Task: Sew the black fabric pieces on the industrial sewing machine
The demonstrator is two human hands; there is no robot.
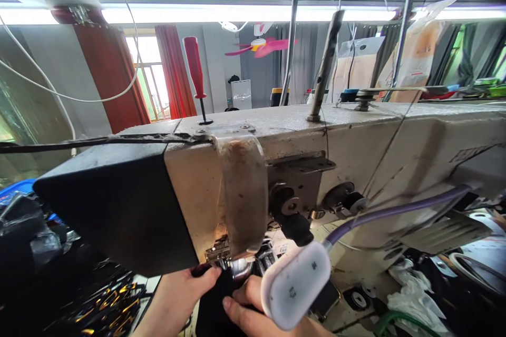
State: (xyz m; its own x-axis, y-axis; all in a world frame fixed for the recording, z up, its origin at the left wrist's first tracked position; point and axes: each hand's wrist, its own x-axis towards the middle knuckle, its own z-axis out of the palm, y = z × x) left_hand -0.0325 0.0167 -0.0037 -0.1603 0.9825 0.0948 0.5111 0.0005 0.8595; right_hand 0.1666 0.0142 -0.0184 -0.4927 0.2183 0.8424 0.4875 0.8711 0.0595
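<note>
A sewing machine [292, 131] fills the middle of the head view, its needle area [219, 253] partly hidden behind a cloudy plastic guard [243, 195]. Black fabric [213, 308] lies below the needle area. My left hand [177, 295] grips its left side, thumb on top close to the metal parts; the other fingers are largely hidden. On the right side, my right hand [249, 308] pinches the same fabric between thumb and bent fingers. A white lamp head [296, 287] on a purple flexible neck [391, 210] covers part of that hand.
A red screwdriver [193, 66] stands upright on the machine's top. Several black items with yellow edges [110, 303] lie at lower left. White plastic [415, 300] and a bobbin-like disc [359, 299] sit at lower right. A white cable [134, 63] loops at upper left.
</note>
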